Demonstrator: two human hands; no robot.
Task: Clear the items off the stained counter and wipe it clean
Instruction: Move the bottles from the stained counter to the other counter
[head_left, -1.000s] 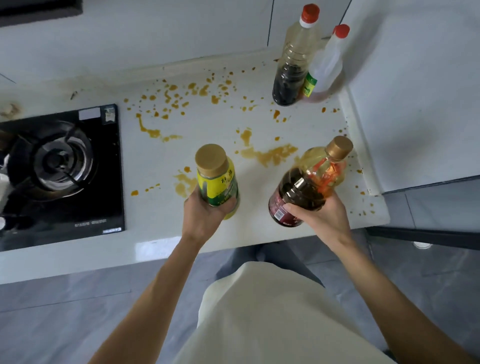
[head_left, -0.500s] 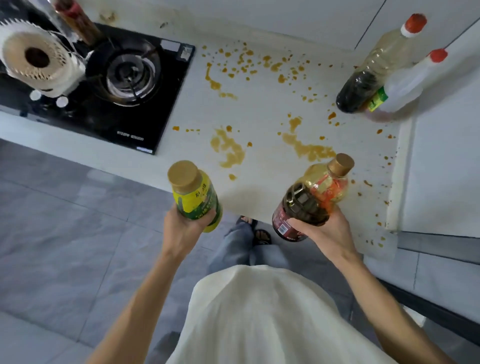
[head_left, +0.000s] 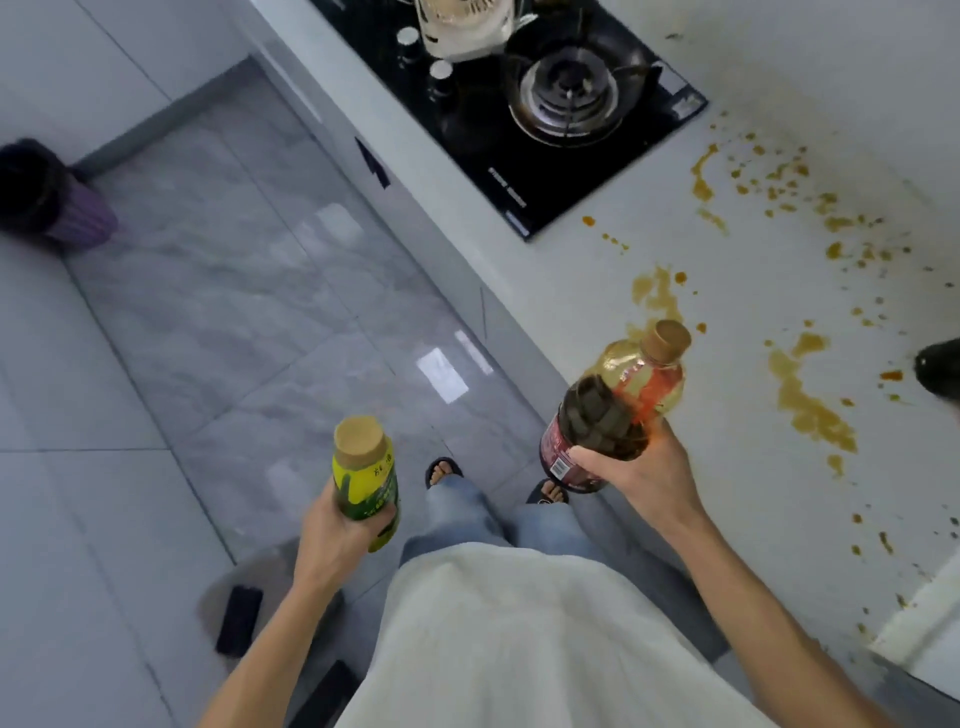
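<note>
Head view: clearing step in hand, wiping not yet begun. Left hand (head_left: 340, 525) wrapped tight round the lower body of a yellow-and-green labelled bottle with a tan cap (head_left: 365, 480), held upright over the grey tiled floor (head_left: 218, 322). Right hand (head_left: 641, 475) closed under a clear plastic bottle of dark sauce with a red label and tan cap (head_left: 618, 410), tilted, hanging over the front edge of the white stained desk (head_left: 597, 244). Orange-brown splashes (head_left: 802, 397) spread across the desk, right of the black gas hob (head_left: 535, 119). A dark rounded object (head_left: 940, 371) cut off at the right edge, resting on the desk, so probably more to clear. Next move likely calls for a spot off the desk to set both bottles down upright, then freeing the hands for the rest.
</note>
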